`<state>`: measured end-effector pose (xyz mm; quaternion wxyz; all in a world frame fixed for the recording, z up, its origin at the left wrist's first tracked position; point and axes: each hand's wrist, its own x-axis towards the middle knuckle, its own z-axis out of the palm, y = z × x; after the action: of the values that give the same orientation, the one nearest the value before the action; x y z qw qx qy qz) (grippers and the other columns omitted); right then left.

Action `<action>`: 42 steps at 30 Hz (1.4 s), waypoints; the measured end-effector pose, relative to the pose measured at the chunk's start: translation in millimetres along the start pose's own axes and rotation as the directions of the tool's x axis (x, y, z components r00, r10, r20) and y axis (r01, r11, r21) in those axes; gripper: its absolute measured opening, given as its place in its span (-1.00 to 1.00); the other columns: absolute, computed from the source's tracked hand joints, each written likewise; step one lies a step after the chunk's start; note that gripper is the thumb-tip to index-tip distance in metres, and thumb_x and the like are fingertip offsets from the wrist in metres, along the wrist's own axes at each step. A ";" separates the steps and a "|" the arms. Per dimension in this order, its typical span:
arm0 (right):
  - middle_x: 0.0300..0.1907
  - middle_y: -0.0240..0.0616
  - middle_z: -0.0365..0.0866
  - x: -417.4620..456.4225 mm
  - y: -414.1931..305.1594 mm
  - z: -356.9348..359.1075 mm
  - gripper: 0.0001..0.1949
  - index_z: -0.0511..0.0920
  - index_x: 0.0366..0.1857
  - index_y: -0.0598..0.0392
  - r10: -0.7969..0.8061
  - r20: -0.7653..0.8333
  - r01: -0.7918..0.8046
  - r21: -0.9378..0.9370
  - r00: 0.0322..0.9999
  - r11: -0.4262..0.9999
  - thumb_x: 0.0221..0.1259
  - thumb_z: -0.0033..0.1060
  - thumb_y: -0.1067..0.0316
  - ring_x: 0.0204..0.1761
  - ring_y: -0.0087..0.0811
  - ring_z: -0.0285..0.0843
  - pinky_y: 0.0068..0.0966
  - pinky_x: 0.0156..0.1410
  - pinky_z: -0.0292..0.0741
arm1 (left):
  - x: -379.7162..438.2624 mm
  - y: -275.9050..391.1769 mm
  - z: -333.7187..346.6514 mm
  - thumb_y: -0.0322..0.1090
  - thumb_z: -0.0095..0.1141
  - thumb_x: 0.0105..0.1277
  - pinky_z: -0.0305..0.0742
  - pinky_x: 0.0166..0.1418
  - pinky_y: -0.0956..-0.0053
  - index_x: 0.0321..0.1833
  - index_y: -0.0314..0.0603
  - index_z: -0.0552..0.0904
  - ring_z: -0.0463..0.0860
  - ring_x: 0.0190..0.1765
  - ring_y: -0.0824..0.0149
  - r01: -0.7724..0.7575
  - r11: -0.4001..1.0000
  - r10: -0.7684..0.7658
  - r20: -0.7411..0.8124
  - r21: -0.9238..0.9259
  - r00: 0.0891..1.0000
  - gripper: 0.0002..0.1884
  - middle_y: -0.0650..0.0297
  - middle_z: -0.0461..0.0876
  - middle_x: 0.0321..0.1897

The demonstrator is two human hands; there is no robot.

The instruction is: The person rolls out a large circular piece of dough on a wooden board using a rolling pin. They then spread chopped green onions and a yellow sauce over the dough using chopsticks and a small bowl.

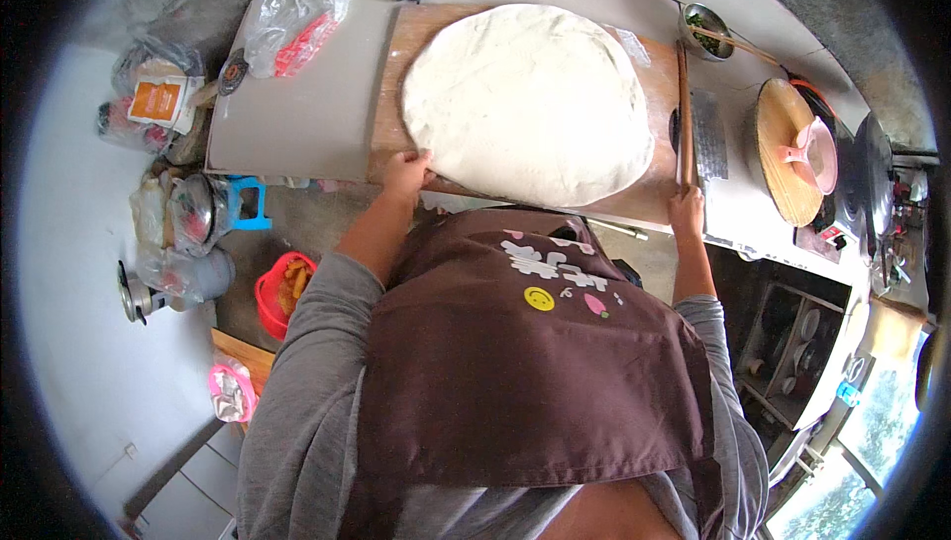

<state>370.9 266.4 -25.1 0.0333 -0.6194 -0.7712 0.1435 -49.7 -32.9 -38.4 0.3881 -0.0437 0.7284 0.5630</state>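
A large flat sheet of rolled-out dough (527,101) covers most of a wooden board (390,109) on the counter. My left hand (406,174) pinches the dough's edge at its lower left, near the board's front edge. At the board's right side, my right hand (686,209) is closed around the near end of a long wooden rolling pin (685,116), which points away from me. A cleaver-like metal blade (712,135) lies just right of the pin; its handle is partly hidden.
Beyond the pin stand a metal bowl of chopped greens (706,33) with chopsticks across it, and a round wooden lid (776,153) under a pink plastic ladle (813,156). A clear plastic bag (286,27) lies on the counter's left. Below left is a red basket (271,295).
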 end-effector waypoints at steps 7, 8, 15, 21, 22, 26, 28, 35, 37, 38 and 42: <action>-0.10 -0.04 0.49 -75.1 -29.3 -9.3 -0.74 0.38 0.06 0.09 -0.210 -0.301 0.220 -0.003 0.930 0.976 0.34 -0.03 0.32 -0.09 0.00 0.54 -0.19 -0.07 0.52 | 21.9 78.6 -39.1 -0.25 0.20 0.25 0.57 -0.13 0.33 -0.09 -0.37 0.49 0.66 -0.17 0.10 -0.522 0.526 0.686 0.028 0.671 0.727 -0.67 0.00 0.61 -0.14; -0.10 -0.05 0.50 -88.0 -47.5 -11.3 -0.74 0.39 0.06 0.07 -0.230 -0.244 0.241 0.013 0.942 0.970 0.35 -0.02 0.32 -0.10 -0.01 0.54 -0.20 -0.08 0.52 | 18.3 104.3 -32.8 -0.25 0.19 0.24 0.52 -0.02 0.29 -0.04 -0.35 0.48 0.62 -0.09 0.08 -0.610 0.415 0.750 0.126 0.674 0.650 -0.66 -0.01 0.59 -0.10; -0.05 -0.11 0.51 -121.5 -168.6 11.5 -0.60 0.36 0.21 -0.08 -0.337 0.139 0.332 0.056 0.931 0.942 0.28 0.03 0.26 -0.11 0.01 0.54 -0.13 -0.05 0.51 | 68.8 175.9 63.6 -0.16 0.08 0.29 0.14 0.44 0.26 0.22 -0.26 0.40 0.25 0.39 0.13 -0.843 -0.299 0.729 0.677 0.447 0.101 -0.51 0.07 0.32 0.31; -0.09 -0.16 0.39 -135.7 -182.4 36.6 -0.50 0.29 0.33 -0.15 -0.361 0.129 0.362 0.015 0.924 0.932 0.26 0.02 0.33 -0.15 -0.11 0.52 -0.26 -0.08 0.53 | 145.8 119.5 60.3 -0.04 -0.16 0.42 -0.13 0.55 0.26 0.42 -0.26 0.16 -0.03 0.52 0.19 -0.726 -0.339 0.554 0.751 0.598 0.359 -0.38 0.11 0.04 0.47; -0.10 -0.15 0.40 -143.1 -187.6 36.2 -0.50 0.29 0.32 -0.15 -0.347 0.158 0.351 0.001 0.924 0.936 0.26 0.02 0.33 -0.15 -0.11 0.52 -0.26 -0.08 0.53 | 150.0 110.6 51.3 -0.03 -0.16 0.41 -0.15 0.55 0.27 0.42 -0.26 0.17 -0.01 0.52 0.19 -0.742 -0.330 0.577 0.747 0.583 0.330 -0.38 0.12 0.07 0.47; -0.28 -0.17 0.45 -177.7 -188.4 47.1 -0.51 0.29 0.33 -0.21 -0.402 0.172 0.398 0.060 0.899 0.916 0.28 -0.03 0.35 -0.23 -0.14 0.54 -0.24 -0.13 0.53 | 131.6 110.5 -2.0 -0.07 -0.13 0.40 -0.14 0.55 0.28 0.42 -0.26 0.17 0.04 0.50 0.19 -0.826 -0.345 0.444 0.853 0.445 0.274 -0.39 0.11 0.11 0.46; -0.31 -0.24 0.48 -187.4 -198.1 41.5 -0.46 0.23 0.36 -0.28 -0.420 0.247 0.419 0.063 0.873 0.906 0.28 -0.02 0.31 -0.27 -0.16 0.54 -0.25 -0.16 0.54 | 112.7 113.0 -34.0 -0.12 -0.11 0.40 -0.11 0.55 0.26 0.42 -0.25 0.16 0.07 0.49 0.18 -0.815 -0.370 0.363 0.877 0.445 0.314 -0.40 0.12 0.13 0.45; -0.27 -0.18 0.49 -181.0 -216.6 23.8 -0.36 0.11 0.40 -0.43 -0.439 0.465 0.461 0.074 0.769 0.884 0.23 -0.02 0.37 -0.20 -0.14 0.58 -0.25 -0.12 0.56 | 68.1 115.8 -84.0 -0.17 -0.07 0.36 -0.10 0.54 0.21 0.41 -0.30 0.17 0.08 0.49 0.15 -0.801 -0.339 0.267 0.867 0.493 0.420 -0.39 0.09 0.17 0.42; -0.25 -0.20 0.50 -182.2 -205.9 28.3 -0.33 0.02 0.44 -0.40 -0.487 0.430 0.504 0.082 0.760 0.860 0.25 -0.06 0.38 -0.18 -0.17 0.59 -0.27 -0.12 0.56 | 65.7 123.7 -74.3 -0.19 -0.04 0.34 -0.10 0.54 0.19 0.40 -0.33 0.18 0.08 0.49 0.13 -0.797 -0.378 0.231 0.882 0.471 0.411 -0.38 0.07 0.16 0.42; -0.25 -0.21 0.50 -179.9 -200.3 29.8 -0.32 0.00 0.44 -0.39 -0.514 0.381 0.524 0.087 0.768 0.847 0.25 -0.07 0.38 -0.18 -0.18 0.59 -0.28 -0.12 0.56 | 65.7 128.1 -63.9 -0.20 -0.02 0.33 -0.09 0.53 0.17 0.40 -0.35 0.18 0.07 0.49 0.12 -0.814 -0.355 0.287 0.882 0.461 0.374 -0.37 0.06 0.12 0.44; -0.16 -0.24 0.51 -173.3 -200.8 22.7 -0.33 -0.05 0.45 -0.35 -0.441 0.441 0.494 -0.005 0.782 0.870 0.29 -0.07 0.32 -0.08 -0.22 0.56 -0.31 0.04 0.50 | 80.4 131.4 2.8 -0.20 -0.02 0.33 -0.14 0.55 0.20 0.43 -0.36 0.10 0.01 0.50 0.10 -0.817 -0.341 0.476 0.835 0.466 0.278 -0.33 0.04 0.04 0.46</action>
<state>215.7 56.6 27.8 -0.1386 -0.3627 -0.8960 0.2155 -169.9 47.1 15.3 0.0205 0.7068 0.6959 0.1258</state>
